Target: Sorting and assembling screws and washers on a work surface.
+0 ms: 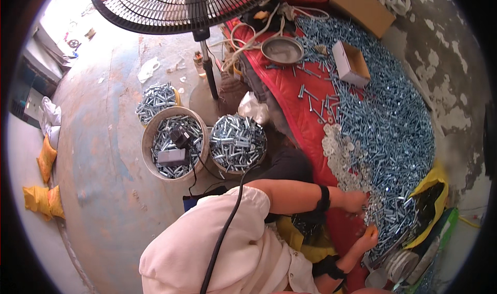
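Observation:
My left hand [355,201] reaches in from the body, its fingers closed at the edge of a pile of small silver washers or nuts [374,210]. Whatever the fingers hold is too small to make out. Just nearer the lower edge, my right hand [368,239] is curled, its fingertips drawn together beside loose bolts [396,219]. I cannot see what is in it. The two hands are apart, over a red quilted cloth [339,232]. Pale translucent rings [339,154] lie heaped beyond the left hand. A large spread of bluish metal bolts [393,123] covers the right side.
Three buckets of bolts stand left: a white bucket [146,154] with a grey device [173,157] and cables, a full bucket [238,144], and another [158,102]. A pedestal fan [181,6], metal bowl [282,50], white box [352,66] and yellow sack [437,190] stand around.

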The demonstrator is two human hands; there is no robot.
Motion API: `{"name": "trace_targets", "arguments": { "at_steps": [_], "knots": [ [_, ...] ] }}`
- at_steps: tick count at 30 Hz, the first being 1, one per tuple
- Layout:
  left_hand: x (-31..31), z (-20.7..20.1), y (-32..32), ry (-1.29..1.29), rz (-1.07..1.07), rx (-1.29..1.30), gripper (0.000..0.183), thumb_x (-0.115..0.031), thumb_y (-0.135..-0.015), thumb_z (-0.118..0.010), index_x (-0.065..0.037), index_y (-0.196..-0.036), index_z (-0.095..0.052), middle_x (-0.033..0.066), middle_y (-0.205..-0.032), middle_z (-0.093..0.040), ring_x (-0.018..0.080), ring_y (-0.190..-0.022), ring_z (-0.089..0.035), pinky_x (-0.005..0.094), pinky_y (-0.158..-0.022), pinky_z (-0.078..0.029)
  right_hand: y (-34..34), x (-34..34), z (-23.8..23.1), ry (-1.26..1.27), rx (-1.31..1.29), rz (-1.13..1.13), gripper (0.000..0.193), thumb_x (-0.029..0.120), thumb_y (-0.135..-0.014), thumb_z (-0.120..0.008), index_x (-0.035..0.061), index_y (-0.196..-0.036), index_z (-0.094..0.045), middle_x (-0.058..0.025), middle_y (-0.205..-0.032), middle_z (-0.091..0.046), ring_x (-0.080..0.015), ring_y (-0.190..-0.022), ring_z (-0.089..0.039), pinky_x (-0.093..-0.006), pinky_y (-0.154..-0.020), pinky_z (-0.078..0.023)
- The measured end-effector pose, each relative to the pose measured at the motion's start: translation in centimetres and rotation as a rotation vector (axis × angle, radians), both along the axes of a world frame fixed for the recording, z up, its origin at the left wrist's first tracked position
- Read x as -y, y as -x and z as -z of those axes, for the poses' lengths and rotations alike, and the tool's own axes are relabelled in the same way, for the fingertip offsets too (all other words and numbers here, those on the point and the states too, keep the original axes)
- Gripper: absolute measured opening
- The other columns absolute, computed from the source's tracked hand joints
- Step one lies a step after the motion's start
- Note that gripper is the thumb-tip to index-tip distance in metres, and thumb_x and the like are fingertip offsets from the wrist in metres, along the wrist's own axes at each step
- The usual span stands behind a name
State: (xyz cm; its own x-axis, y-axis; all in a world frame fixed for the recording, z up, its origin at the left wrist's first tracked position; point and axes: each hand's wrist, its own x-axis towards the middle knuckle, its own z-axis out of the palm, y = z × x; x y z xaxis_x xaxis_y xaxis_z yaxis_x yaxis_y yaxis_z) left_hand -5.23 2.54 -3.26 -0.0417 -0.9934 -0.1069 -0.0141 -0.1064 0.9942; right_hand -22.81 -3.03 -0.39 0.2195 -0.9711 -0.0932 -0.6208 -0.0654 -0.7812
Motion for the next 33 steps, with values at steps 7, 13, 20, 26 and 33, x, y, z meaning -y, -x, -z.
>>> {"name": "trace_targets", "arguments": {
  "at_steps": [7, 13, 20, 26, 33],
  "knots": [
    [1.5, 1.0, 0.7, 0.149, -0.067, 0.137, 0.009, -0.013, -0.075, -0.062, -0.005, -0.079, -0.062, 0.0116, -0.072, -0.064, 0.0243, -0.066, -0.064, 0.0351, -0.053, -0.050, 1.5, -0.9, 0.5, 0.206, 0.109, -0.085, 0.015, 0.012, -0.080, -0.058, -0.0020, -0.084, -0.061, -0.0054, -0.075, -0.059, -0.0144, -0.068, -0.053, -0.0288, -0.064, -0.046],
    [-0.3, -1.3, -1.7, -0.072, -0.035, -0.316, 0.020, -0.019, -0.086, -0.056, -0.002, -0.096, -0.058, 0.0075, -0.080, -0.064, 0.0116, -0.059, -0.059, 0.0224, -0.045, -0.043, -1.5, -1.2, 2.1, -0.158, 0.888, -0.367, 0.060, 0.048, -0.091, -0.035, -0.0013, -0.124, -0.046, -0.0166, -0.126, -0.047, -0.0277, -0.117, -0.045, -0.0422, -0.099, -0.030],
    [0.7, -0.4, -1.3, -0.093, 0.000, -0.429, 0.021, -0.022, -0.086, -0.058, -0.004, -0.096, -0.057, 0.0065, -0.073, -0.063, 0.0072, -0.050, -0.049, 0.0170, -0.038, -0.029, 0.8, -2.3, 0.0, -0.130, 0.962, -0.173, 0.062, 0.053, -0.091, -0.032, 0.0009, -0.115, -0.055, -0.0129, -0.123, -0.052, -0.0229, -0.114, -0.047, -0.0406, -0.100, -0.030],
    [-0.7, -1.5, -2.3, -0.231, 0.099, -0.278, 0.021, -0.024, -0.086, -0.058, -0.004, -0.091, -0.059, 0.0028, -0.068, -0.058, 0.0055, -0.048, -0.046, 0.0164, -0.038, -0.027, 2.2, -1.1, 0.9, -0.190, 0.862, -0.310, 0.066, 0.054, -0.091, -0.027, -0.0010, -0.096, -0.064, -0.0167, -0.105, -0.062, -0.0249, -0.103, -0.055, -0.0380, -0.093, -0.037],
    [-0.6, -1.7, -1.1, -0.361, 0.365, -0.113, 0.023, -0.019, -0.082, -0.061, -0.003, -0.099, -0.062, -0.0016, -0.067, -0.057, 0.0043, -0.057, -0.050, 0.0171, -0.047, -0.033, 2.2, 0.3, 3.0, 0.153, 0.294, 0.011, 0.018, 0.013, -0.072, -0.068, 0.0026, -0.087, -0.066, -0.0109, -0.080, -0.065, -0.0213, -0.070, -0.063, -0.0277, -0.064, -0.049]
  ]
}}
